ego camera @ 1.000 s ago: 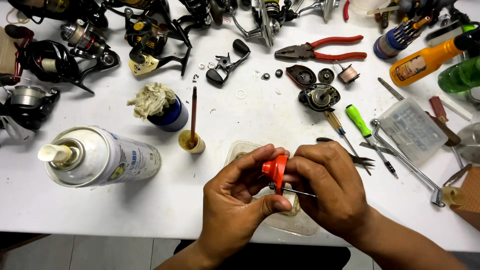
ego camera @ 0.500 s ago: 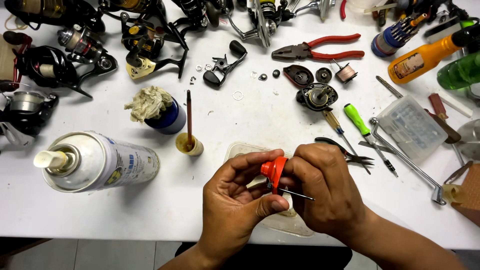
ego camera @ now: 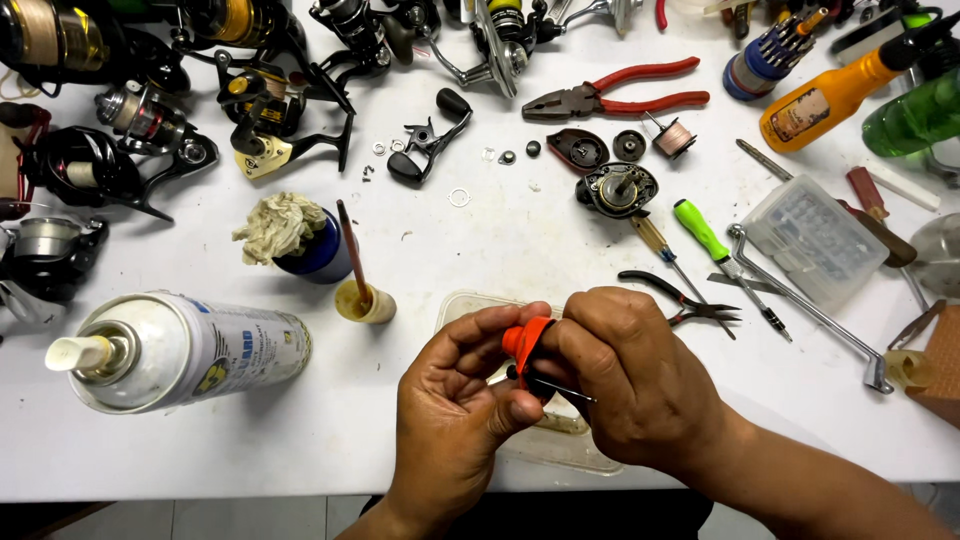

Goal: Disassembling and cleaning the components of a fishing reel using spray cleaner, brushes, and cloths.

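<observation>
- Orange part (ego camera: 524, 338) sits pinched between both hands, low over the white surface (ego camera: 520, 235).
- Left hand (ego camera: 455, 420) clamps it from below; right hand (ego camera: 625, 375) grips it with a thin dark tool (ego camera: 560, 388).
- Clear tray (ego camera: 560, 440) lies beneath; spray can (ego camera: 185, 350) rests well left.

Both hands are close together, low in the middle of the view. The left hand (ego camera: 455, 420) comes up from below, palm turned up, with its fingers curled and its thumb bent toward the right hand. The right hand (ego camera: 625, 375) comes in from the lower right, with its back facing up and its fingers bent down. The fingertips of both hands touch.
</observation>
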